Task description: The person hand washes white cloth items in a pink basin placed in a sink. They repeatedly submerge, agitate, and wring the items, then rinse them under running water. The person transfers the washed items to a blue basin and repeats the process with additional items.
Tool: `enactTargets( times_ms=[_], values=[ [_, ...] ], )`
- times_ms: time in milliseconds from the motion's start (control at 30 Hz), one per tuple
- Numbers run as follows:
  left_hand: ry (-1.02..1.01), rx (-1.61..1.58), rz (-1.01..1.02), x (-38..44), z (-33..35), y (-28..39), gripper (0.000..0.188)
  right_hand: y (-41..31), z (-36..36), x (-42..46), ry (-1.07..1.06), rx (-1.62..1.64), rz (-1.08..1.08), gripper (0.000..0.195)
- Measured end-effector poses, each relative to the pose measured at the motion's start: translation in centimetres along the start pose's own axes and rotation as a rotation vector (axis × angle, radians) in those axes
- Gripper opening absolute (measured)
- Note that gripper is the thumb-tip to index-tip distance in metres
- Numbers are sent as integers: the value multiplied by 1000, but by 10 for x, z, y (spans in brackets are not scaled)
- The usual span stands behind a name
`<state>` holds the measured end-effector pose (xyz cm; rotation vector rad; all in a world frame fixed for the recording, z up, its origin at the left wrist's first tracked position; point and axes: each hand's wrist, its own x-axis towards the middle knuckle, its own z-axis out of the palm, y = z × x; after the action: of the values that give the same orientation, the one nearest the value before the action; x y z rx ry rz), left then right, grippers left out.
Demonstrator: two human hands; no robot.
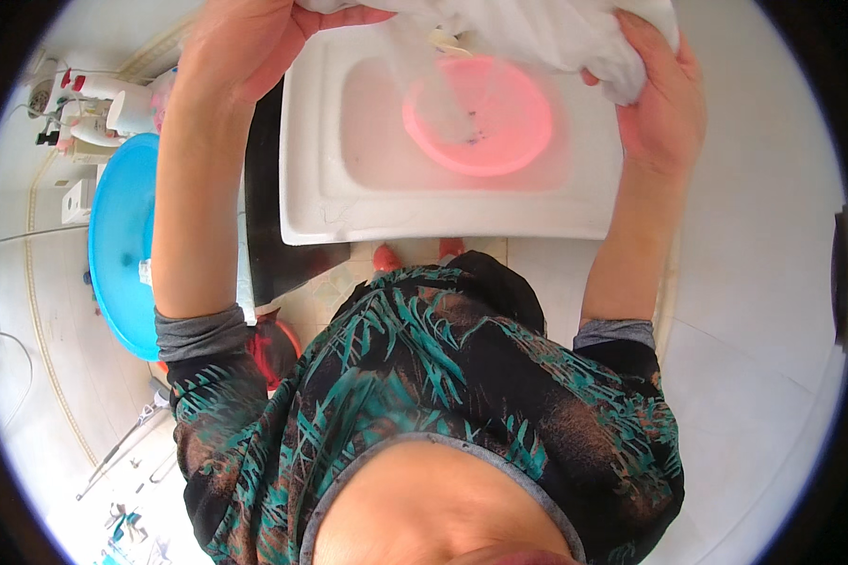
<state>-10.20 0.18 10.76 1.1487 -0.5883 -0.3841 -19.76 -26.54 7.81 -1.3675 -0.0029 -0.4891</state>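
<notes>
A white cloth (537,32) is stretched between both hands at the top of the head view, above a white sink (307,219). My left hand (265,42) holds its left end; the fingers are partly cut off by the frame's upper edge. My right hand (661,92) grips the bunched right end, with the thumb on the near side. Beneath the cloth, a round pink plastic basin (477,169) stands in the sink, with small dark marks at its middle. Part of the cloth hangs down blurred over this basin.
A large blue plastic basin (120,247) is left of my left forearm, beside bottles and a white cup (128,111). A black panel (268,212) borders the sink's left side. A white wall (749,247) is at the right. A red bucket-like container (275,349) stands low at the left.
</notes>
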Motion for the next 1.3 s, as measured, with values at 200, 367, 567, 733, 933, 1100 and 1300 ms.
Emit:
enactTargets(
  times_ms=[200, 367, 567, 733, 933, 1100, 1300],
  values=[
    [62, -56, -88, 18, 22, -39, 52, 8, -43, -27, 311, 103, 152, 31],
    [19, -192, -105, 22, 49, -61, 54, 51, -74, -44, 421, 149, 254, 34],
    [-15, -251, -251, 9, 42, -138, 54, 82, -88, -55, 465, 75, 298, 34],
    [16, 84, -528, -2, 6, -224, 56, 133, -87, -55, 427, 42, 390, 37],
    [-327, 1287, -181, -3, -17, -283, 55, 200, -61, -46, 191, -461, 336, 40],
    [-251, 1247, -228, -10, -12, -266, 44, 214, -44, -39, -336, -1056, 432, 40],
    [-224, 1163, -257, -47, -57, -219, 34, 217, -53, -60, -158, -1006, 284, 27]
  ],
)
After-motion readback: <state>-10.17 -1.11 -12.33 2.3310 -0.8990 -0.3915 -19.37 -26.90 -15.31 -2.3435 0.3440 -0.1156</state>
